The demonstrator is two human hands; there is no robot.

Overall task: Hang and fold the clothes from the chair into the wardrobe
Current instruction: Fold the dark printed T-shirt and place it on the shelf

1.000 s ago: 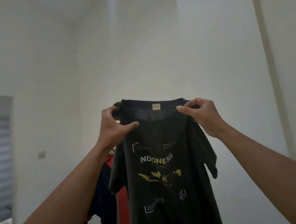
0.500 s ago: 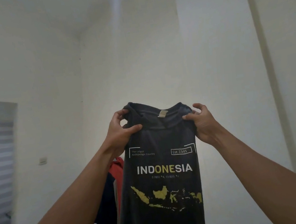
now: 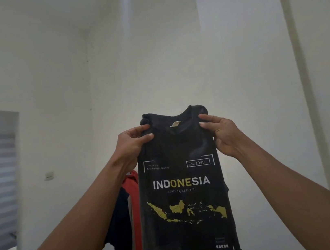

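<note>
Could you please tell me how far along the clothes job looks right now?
Nothing visibly finished: no wardrobe is in view. In hand: the left hand and right hand hold the black Indonesia T-shirt up by its shoulders. Left: red and dark garments hang behind it.

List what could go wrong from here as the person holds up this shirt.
1. The left hand and right hand pinch only the shoulders of the shirt; a loose pinch could drop it.
2. The sleeves look tucked behind, so a fold may come out uneven.
3. The shirt blocks the view of the clothes hanging behind, so it might snag them.
</note>
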